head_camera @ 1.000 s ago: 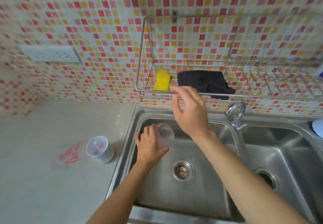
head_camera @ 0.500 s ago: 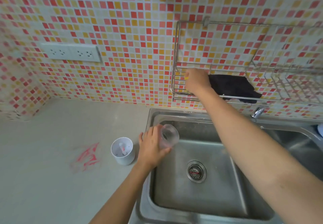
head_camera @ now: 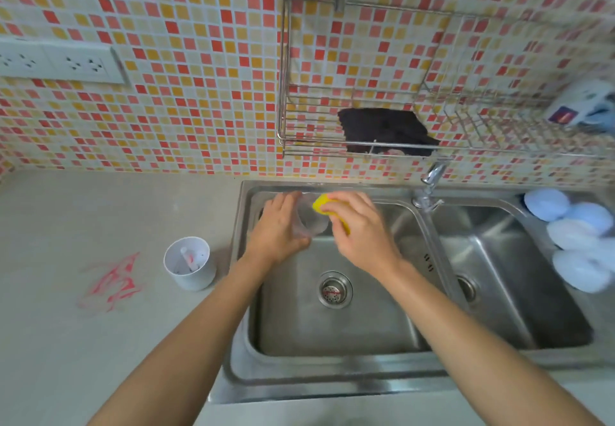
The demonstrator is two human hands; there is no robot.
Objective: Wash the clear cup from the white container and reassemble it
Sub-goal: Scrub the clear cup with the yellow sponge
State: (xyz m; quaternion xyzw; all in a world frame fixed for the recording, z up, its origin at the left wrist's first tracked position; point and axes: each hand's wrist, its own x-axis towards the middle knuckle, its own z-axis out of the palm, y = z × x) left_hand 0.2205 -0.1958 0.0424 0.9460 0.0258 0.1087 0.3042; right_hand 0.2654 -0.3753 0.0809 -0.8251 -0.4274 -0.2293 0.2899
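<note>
My left hand [head_camera: 278,226] holds the clear cup [head_camera: 311,217] on its side over the back of the left sink basin [head_camera: 332,332]. My right hand [head_camera: 361,226] grips a yellow sponge [head_camera: 327,207] and presses it against the cup's open end. The white container [head_camera: 189,262] stands on the counter left of the sink, with a few small white and red parts inside it.
A wire rack [head_camera: 366,146] on the tiled wall holds a black cloth [head_camera: 382,129]. The tap [head_camera: 429,183] stands between the two basins. Pale blue round objects [head_camera: 575,232] lie at the right edge. Red marks [head_camera: 113,282] are on the counter.
My right hand has taken the yellow sponge from the wire rack and brought it down to the cup. My left hand has stayed over the left basin with the cup.
</note>
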